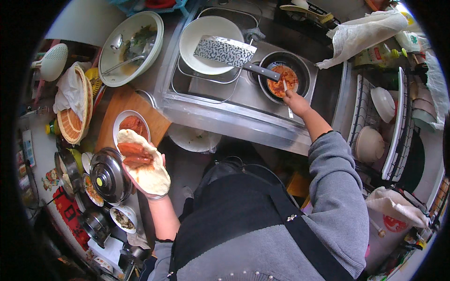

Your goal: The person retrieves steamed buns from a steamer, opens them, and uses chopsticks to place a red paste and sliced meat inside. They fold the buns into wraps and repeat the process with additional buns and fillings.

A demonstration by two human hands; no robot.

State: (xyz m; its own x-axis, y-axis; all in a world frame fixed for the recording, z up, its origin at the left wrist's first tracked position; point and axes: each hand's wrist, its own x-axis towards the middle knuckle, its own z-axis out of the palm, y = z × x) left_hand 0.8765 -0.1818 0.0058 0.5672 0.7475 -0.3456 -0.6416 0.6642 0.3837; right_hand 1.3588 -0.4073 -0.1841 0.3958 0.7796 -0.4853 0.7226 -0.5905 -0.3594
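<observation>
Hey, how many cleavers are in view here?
1: the patterned cleaver lies across the white bowl, its dark handle reaching over the edge of the black pan. Others could be hidden in the clutter.

Sink unit (pixel 234 122): stainless steel, spanning the upper middle; its broad front edge runs obliquely down to the right.
Left-hand surface (pixel 43 164): pale, bearing a red decorated panel (pixel 68 213) and a small multicoloured figure.
Upper-left panel (pixel 89 21): pale grey and smooth; whether wall or appliance cannot be determined.
Right-hand surface (pixel 429 161): pale, marked lower down by a round red decal (pixel 396 223).
Drying rack (pixel 396 140): dark wire with a pale rim, standing at right.
Floor (pixel 179 173): dim grey, only partly visible below the sink unit.
Light: brightest at upper right, with soft reflections along the steel.
</observation>
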